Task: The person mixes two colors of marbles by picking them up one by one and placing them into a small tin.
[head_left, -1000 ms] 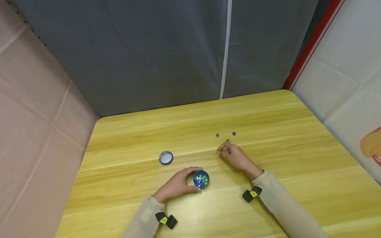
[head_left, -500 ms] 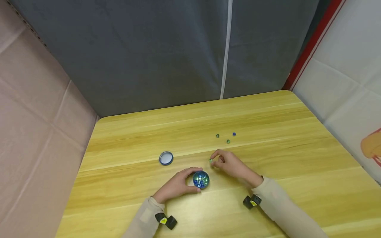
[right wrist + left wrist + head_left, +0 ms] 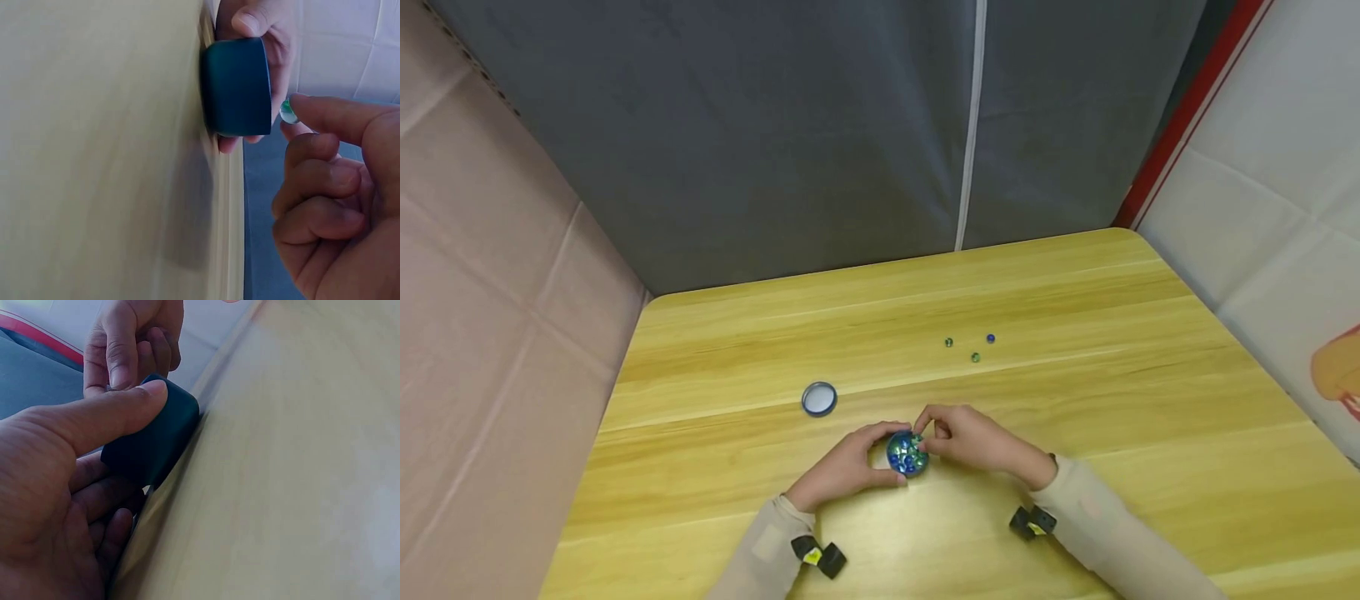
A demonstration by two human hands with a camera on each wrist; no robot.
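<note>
A small dark blue round tin [image 3: 898,464] filled with blue and green marbles stands on the table. My left hand [image 3: 846,469] grips it from the left, thumb on the near side and fingers on the far side; the left wrist view shows the thumb [image 3: 134,412] against the tin's wall [image 3: 159,440]. Between thumb and index finger, my right hand [image 3: 970,437] pinches a clear green marble [image 3: 288,112]. In the right wrist view that marble is just off the tin's open rim, and the other fingers are curled in.
A round blue-rimmed lid [image 3: 819,399] lies on the wooden table [image 3: 715,467], beyond the left hand. Farther back on the right lie two green marbles [image 3: 949,342] and a blue marble [image 3: 991,338]. A grey curtain [image 3: 775,150] hangs behind the table.
My right hand has carried the pinched marble toward me and left, from near the loose marbles to over the tin. My left hand and the tin have stayed put.
</note>
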